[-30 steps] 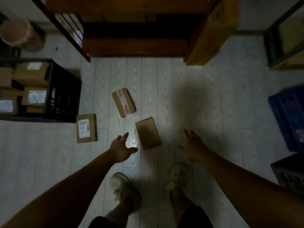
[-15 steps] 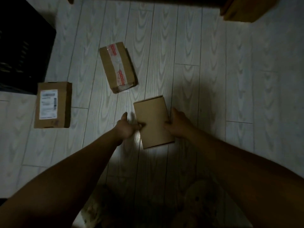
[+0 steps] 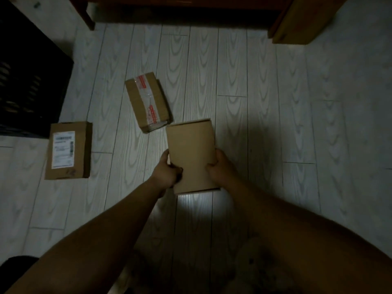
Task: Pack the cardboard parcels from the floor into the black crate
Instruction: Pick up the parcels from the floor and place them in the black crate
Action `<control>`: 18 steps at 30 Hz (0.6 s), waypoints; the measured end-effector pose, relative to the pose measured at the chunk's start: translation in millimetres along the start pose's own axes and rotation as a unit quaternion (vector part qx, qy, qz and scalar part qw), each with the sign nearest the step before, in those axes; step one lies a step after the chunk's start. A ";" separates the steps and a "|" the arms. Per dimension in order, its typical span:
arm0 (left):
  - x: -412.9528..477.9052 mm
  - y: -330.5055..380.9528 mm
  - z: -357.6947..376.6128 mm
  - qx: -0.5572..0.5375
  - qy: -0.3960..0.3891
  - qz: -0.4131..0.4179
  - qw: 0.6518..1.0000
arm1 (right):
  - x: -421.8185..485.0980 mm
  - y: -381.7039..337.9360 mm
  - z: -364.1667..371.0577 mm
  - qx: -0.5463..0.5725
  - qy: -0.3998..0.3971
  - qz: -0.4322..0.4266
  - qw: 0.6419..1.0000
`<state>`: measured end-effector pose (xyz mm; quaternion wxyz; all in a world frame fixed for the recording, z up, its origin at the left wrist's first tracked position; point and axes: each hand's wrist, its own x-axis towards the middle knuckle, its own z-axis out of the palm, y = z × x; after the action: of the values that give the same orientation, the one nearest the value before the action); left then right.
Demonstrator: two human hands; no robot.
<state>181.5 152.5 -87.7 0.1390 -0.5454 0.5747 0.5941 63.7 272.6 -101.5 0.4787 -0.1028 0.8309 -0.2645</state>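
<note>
A plain cardboard parcel is held between both hands just above the pale plank floor. My left hand grips its left edge, thumb on top. My right hand grips its right edge the same way. A parcel with red-printed tape lies on the floor just beyond it. Another parcel with a white shipping label lies flat to the left. The black crate stands at the left edge, only its dark slotted wall showing; its inside is out of view.
Dark wooden furniture runs along the top of the view, with a wooden leg at the upper left and a lighter wooden block at the upper right. Bare plank floor stretches to the right.
I bent down and both hands reached the plain parcel, closed on its two sides and lifted it slightly off the floor toward me. The other two parcels have not moved.
</note>
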 end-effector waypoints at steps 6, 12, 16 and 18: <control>-153.9 101.1 -59.4 0.018 0.016 0.074 0.997 | -136.7 -108.5 -75.6 0.023 0.034 -0.031 0.999; -328.9 207.1 -148.1 -0.003 0.010 0.137 0.991 | -300.2 -238.2 -140.8 0.059 0.040 -0.061 0.996; -436.8 257.5 -208.7 -0.011 0.036 0.166 0.985 | -408.2 -316.1 -167.5 0.086 0.055 -0.097 0.990; -479.1 274.3 -233.9 -0.020 0.053 0.186 0.981 | -453.7 -348.1 -176.8 0.106 0.058 -0.126 0.985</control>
<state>254.0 96.0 504.8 -0.0153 -0.4620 0.6607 0.5915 120.9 233.2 493.0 0.4006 -0.1396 0.8051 -0.4146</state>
